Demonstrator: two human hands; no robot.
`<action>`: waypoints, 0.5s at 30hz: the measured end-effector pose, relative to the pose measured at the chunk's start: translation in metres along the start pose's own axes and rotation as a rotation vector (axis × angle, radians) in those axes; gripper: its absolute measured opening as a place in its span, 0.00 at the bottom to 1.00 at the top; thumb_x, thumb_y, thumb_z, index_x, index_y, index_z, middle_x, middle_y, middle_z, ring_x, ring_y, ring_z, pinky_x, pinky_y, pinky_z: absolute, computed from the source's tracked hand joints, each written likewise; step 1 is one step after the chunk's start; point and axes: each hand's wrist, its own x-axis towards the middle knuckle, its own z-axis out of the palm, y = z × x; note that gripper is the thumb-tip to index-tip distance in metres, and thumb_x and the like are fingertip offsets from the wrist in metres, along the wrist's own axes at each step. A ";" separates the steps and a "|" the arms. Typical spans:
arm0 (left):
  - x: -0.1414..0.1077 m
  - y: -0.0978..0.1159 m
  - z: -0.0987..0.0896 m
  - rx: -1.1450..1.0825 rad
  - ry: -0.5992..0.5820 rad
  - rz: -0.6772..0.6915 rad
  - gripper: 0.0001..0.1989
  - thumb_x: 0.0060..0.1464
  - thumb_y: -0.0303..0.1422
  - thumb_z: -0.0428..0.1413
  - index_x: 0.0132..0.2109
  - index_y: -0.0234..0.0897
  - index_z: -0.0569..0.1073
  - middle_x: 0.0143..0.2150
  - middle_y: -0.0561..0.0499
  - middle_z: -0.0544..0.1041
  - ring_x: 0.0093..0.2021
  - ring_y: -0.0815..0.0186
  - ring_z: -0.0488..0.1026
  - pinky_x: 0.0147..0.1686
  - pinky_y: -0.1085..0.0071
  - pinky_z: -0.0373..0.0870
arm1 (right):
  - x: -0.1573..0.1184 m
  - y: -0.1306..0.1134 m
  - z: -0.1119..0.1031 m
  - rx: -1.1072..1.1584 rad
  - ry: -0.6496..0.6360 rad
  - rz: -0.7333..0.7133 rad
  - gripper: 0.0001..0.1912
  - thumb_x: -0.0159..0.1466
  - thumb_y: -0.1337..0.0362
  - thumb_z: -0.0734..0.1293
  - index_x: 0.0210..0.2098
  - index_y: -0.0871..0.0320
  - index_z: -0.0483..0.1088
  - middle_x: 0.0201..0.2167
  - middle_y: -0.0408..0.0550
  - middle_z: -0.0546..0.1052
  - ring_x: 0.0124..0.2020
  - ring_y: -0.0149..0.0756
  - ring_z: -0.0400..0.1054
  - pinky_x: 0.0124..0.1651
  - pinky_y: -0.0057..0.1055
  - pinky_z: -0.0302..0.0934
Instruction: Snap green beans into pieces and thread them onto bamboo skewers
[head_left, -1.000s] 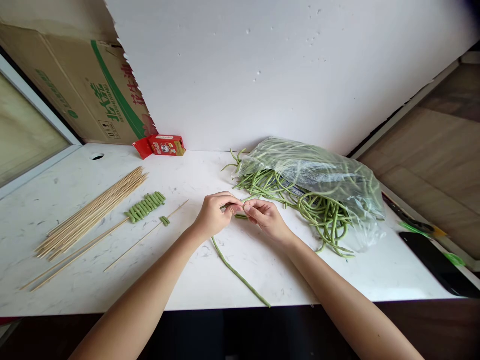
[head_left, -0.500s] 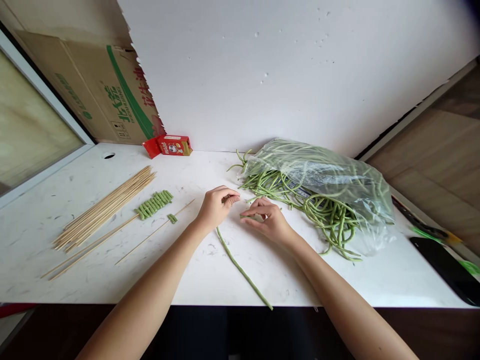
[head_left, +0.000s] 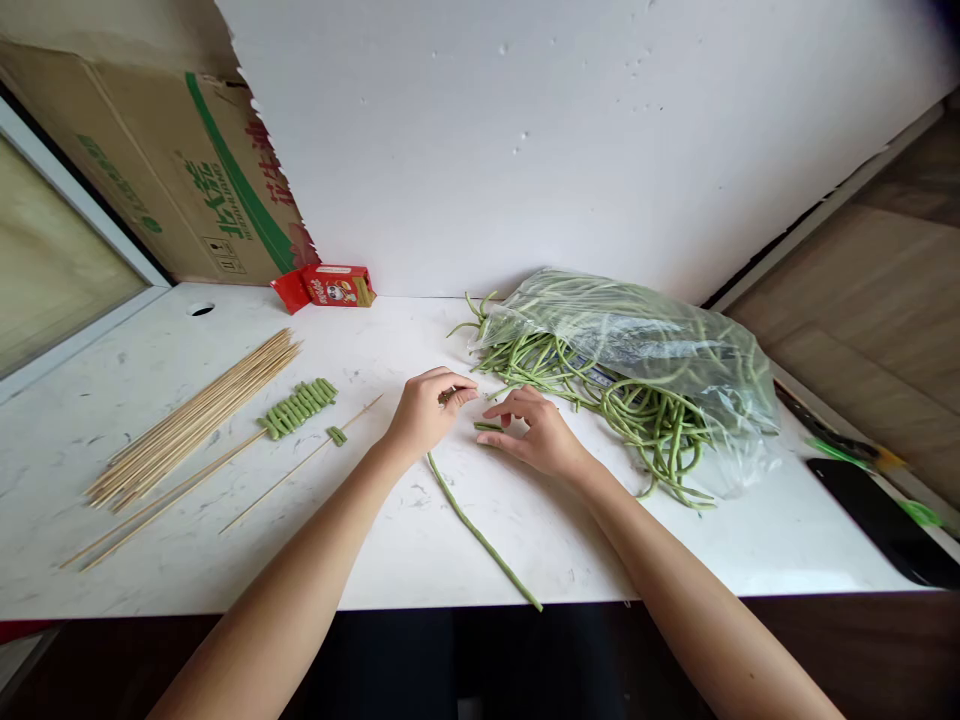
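Observation:
My left hand [head_left: 429, 410] is closed in a pinch round a long green bean [head_left: 480, 535], which trails from under it to the table's front edge. To the right, my right hand [head_left: 538, 432] has its thumb and fingers apart, beside a short bean piece [head_left: 489, 426] lying on the table. Several short bean pieces [head_left: 298, 408] sit in a row on skewers at the left. Nearer my left hand, a single thin skewer [head_left: 300, 465] carries a small bean piece [head_left: 337, 436].
A bundle of wooden skewers [head_left: 199, 420] lies at the left. Long beans spill from a clear plastic bag [head_left: 637, 330] at the right. A red box [head_left: 341, 286] stands at the back, and a black phone [head_left: 877, 520] lies at the far right.
My right hand's fingers have opened, and the short bean piece that was between them now lies on the table. The view has shifted slightly. My left hand keeps its pinch.

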 end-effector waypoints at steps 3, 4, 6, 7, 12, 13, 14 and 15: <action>-0.001 -0.002 0.002 -0.032 -0.014 -0.005 0.06 0.63 0.34 0.64 0.44 0.39 0.85 0.39 0.47 0.81 0.35 0.66 0.76 0.34 0.70 0.72 | 0.002 -0.003 -0.002 0.096 0.144 0.144 0.22 0.74 0.46 0.64 0.40 0.55 0.82 0.30 0.49 0.79 0.34 0.40 0.70 0.41 0.37 0.63; -0.002 -0.002 0.004 -0.052 -0.022 -0.010 0.06 0.62 0.34 0.65 0.44 0.39 0.85 0.38 0.47 0.80 0.35 0.66 0.76 0.34 0.70 0.72 | 0.003 -0.004 -0.001 0.135 0.168 0.176 0.24 0.75 0.46 0.62 0.39 0.56 0.82 0.30 0.49 0.79 0.34 0.39 0.70 0.41 0.36 0.63; -0.003 -0.002 0.007 -0.094 -0.036 -0.020 0.06 0.59 0.33 0.68 0.43 0.39 0.85 0.38 0.48 0.80 0.36 0.66 0.77 0.36 0.70 0.73 | 0.003 -0.004 0.001 0.206 0.167 0.203 0.25 0.75 0.46 0.62 0.35 0.56 0.82 0.31 0.49 0.80 0.34 0.39 0.72 0.39 0.35 0.63; -0.003 -0.001 0.008 -0.113 -0.044 -0.025 0.06 0.58 0.33 0.68 0.43 0.39 0.85 0.38 0.48 0.81 0.36 0.65 0.77 0.37 0.69 0.74 | 0.003 -0.004 0.002 0.233 0.153 0.205 0.25 0.74 0.45 0.63 0.34 0.56 0.81 0.31 0.50 0.80 0.34 0.39 0.72 0.37 0.34 0.62; -0.004 0.007 0.011 -0.153 -0.071 -0.014 0.07 0.57 0.29 0.68 0.44 0.37 0.84 0.40 0.48 0.82 0.38 0.66 0.78 0.39 0.70 0.76 | 0.002 -0.005 0.009 0.295 0.096 0.220 0.20 0.70 0.46 0.69 0.39 0.55 0.83 0.34 0.50 0.82 0.33 0.37 0.70 0.30 0.32 0.57; -0.004 0.009 0.010 -0.152 -0.072 -0.005 0.06 0.57 0.29 0.68 0.43 0.37 0.84 0.40 0.48 0.82 0.38 0.66 0.78 0.39 0.71 0.75 | 0.002 -0.005 0.009 0.303 0.094 0.229 0.19 0.70 0.46 0.69 0.39 0.55 0.83 0.34 0.50 0.82 0.32 0.37 0.69 0.30 0.31 0.57; -0.004 0.011 0.010 -0.152 -0.074 0.003 0.06 0.57 0.29 0.68 0.43 0.37 0.84 0.39 0.48 0.82 0.37 0.66 0.78 0.39 0.71 0.75 | 0.002 -0.005 0.010 0.314 0.096 0.239 0.19 0.69 0.46 0.70 0.39 0.55 0.83 0.34 0.50 0.82 0.31 0.36 0.69 0.29 0.31 0.57; -0.003 0.013 0.009 -0.150 -0.078 0.007 0.06 0.57 0.30 0.68 0.43 0.38 0.84 0.39 0.48 0.82 0.37 0.66 0.78 0.38 0.71 0.75 | 0.002 -0.005 0.010 0.328 0.096 0.251 0.20 0.69 0.46 0.70 0.39 0.55 0.83 0.34 0.50 0.82 0.31 0.36 0.69 0.29 0.31 0.57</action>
